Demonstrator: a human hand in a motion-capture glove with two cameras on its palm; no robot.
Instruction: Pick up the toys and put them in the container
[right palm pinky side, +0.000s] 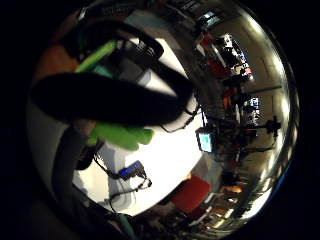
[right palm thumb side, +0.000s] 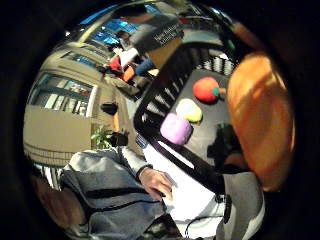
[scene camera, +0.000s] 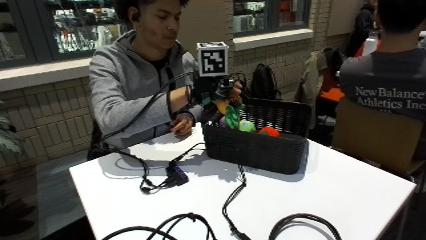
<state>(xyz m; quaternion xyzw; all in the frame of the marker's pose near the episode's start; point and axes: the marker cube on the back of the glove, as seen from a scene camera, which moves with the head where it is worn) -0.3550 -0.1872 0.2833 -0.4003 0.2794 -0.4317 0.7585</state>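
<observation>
In the outside view my gloved right hand (scene camera: 223, 94) grips an orange toy with green leaves (scene camera: 231, 113) just above the near-left corner of the black woven basket (scene camera: 256, 145). Close to the palm, the toy's orange body (right palm thumb side: 257, 125) fills one side of the thumb side view. Its green leaves (right palm pinky side: 120, 135) show behind a gloved finger (right palm pinky side: 110, 100). Inside the basket (right palm thumb side: 165, 95) lie a red toy (right palm thumb side: 206, 90), a yellow-green toy (right palm thumb side: 189, 110) and a purple toy (right palm thumb side: 176, 128). The red toy (scene camera: 269, 131) and yellow-green toy (scene camera: 247, 126) peek over the rim.
The basket stands on a white table (scene camera: 333, 195). The bare left hand (scene camera: 181, 126) rests on the table beside the basket. Black cables (scene camera: 229, 200) and a small black box (scene camera: 175, 176) lie toward the front. A seated person's chair back (scene camera: 373, 135) is behind the table's right side.
</observation>
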